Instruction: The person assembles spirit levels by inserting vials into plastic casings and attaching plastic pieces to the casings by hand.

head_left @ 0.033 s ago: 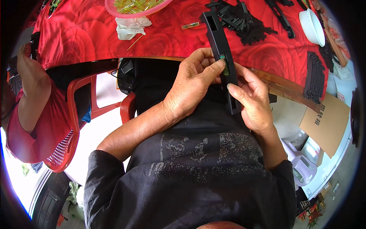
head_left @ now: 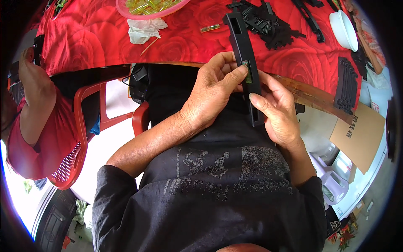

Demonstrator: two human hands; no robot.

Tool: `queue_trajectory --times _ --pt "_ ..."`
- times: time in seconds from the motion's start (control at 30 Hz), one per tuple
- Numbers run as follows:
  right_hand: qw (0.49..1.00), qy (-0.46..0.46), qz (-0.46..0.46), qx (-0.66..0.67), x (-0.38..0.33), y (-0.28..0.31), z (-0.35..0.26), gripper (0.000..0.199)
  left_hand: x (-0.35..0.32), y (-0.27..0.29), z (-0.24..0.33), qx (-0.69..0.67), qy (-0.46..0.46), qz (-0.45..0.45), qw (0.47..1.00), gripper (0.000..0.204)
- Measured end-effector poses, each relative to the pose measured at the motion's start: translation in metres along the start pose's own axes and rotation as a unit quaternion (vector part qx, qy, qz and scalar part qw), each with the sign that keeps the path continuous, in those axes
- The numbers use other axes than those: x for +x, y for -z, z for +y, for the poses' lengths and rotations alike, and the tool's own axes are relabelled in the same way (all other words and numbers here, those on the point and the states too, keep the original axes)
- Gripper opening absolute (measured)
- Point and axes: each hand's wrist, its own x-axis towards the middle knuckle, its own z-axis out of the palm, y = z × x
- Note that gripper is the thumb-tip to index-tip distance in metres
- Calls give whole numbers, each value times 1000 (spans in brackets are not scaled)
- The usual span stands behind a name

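A long black spirit level body slants over the table's front edge, its lower end above my lap. A green-yellow vial sits in its middle slot. My left hand is closed around the middle from the left, the thumb pressing by the vial's upper end. On the other side, my right hand grips the lower part, thumb on the near face and fingers partly hidden behind. Beyond the level, one loose vial lies on the red cloth beside a pile of small black parts.
A pink basin of yellow vials stands at the back, near crumpled white tissue and a thin stick. Black level bodies and a white bowl are at right. Another person sits by a red chair.
The level's upper end has tipped very slightly to the right. Both hands keep nearly the same place and grip.
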Motion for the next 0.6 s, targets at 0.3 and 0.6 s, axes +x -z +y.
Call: queue_trajectory --times 0.3,0.6 --pt "999 -21 -28 31 5 1 4 54 -1 0 3 149 -28 -8 988 37" --pt "999 17 -26 9 2 -5 9 62 -4 -6 2 205 -46 5 978 33"
